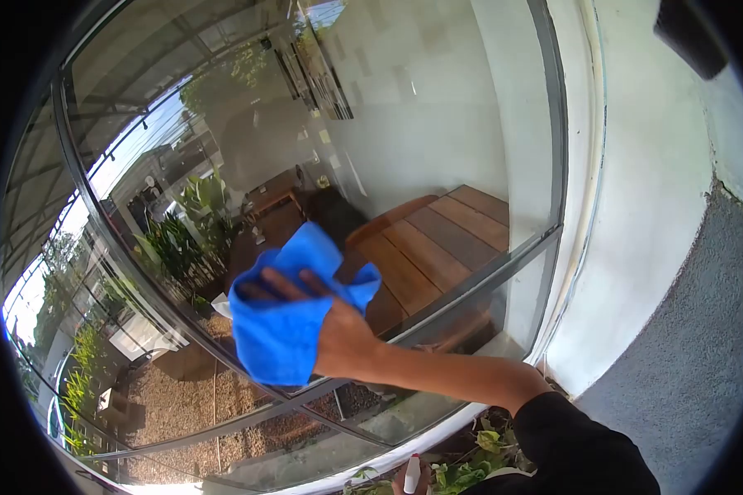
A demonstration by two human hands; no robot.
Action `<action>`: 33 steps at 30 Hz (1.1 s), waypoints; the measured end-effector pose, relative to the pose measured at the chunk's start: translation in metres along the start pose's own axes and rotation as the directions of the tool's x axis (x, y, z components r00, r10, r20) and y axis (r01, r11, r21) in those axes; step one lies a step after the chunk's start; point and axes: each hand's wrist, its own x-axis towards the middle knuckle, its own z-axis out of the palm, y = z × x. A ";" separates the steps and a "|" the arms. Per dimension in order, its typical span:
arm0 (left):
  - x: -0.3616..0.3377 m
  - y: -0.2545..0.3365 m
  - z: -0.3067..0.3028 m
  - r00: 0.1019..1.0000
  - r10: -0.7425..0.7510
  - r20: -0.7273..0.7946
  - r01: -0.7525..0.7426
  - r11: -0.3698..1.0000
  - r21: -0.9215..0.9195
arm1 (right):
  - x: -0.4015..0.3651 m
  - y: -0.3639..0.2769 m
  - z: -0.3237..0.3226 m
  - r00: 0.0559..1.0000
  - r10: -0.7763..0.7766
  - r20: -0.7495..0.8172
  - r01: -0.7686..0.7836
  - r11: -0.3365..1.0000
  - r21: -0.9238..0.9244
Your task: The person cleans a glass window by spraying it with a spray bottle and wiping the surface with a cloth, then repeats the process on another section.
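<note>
My right hand (pixel 338 334) presses a blue cloth (pixel 281 338) against the large window pane (pixel 437 124). Its fingers are partly tucked under a fold of the cloth, and the bare forearm reaches in from a black sleeve at lower right. At the bottom edge, my left hand (pixel 399 480) is closed around what looks like a spray bottle (pixel 413 473). Only its white top with a red tip shows; the rest is cut off by the frame.
Dark metal frame bars (pixel 487 276) border the panes. Behind the glass stands a wooden table (pixel 417 256). Leafy plants (pixel 491 445) grow below the window sill. A white wall (pixel 644 206) rises at right beside grey rough ground (pixel 677 363). Reflections of plants and sky cover the left panes.
</note>
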 end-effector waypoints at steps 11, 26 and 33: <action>0.005 0.072 -0.029 0.982 -0.047 0.181 0.058 0.997 -0.053 | -0.068 0.012 -0.004 0.987 -0.111 0.115 0.133 0.968 -0.213; 0.004 0.014 0.011 0.976 -0.150 0.160 0.168 0.980 -0.105 | -0.244 0.261 -0.210 0.803 0.453 -0.387 -0.566 0.785 -0.254; 0.008 0.069 0.013 0.958 -0.272 0.091 0.284 0.943 -0.170 | -0.260 0.226 -0.159 0.588 0.765 -0.263 -0.736 0.641 0.218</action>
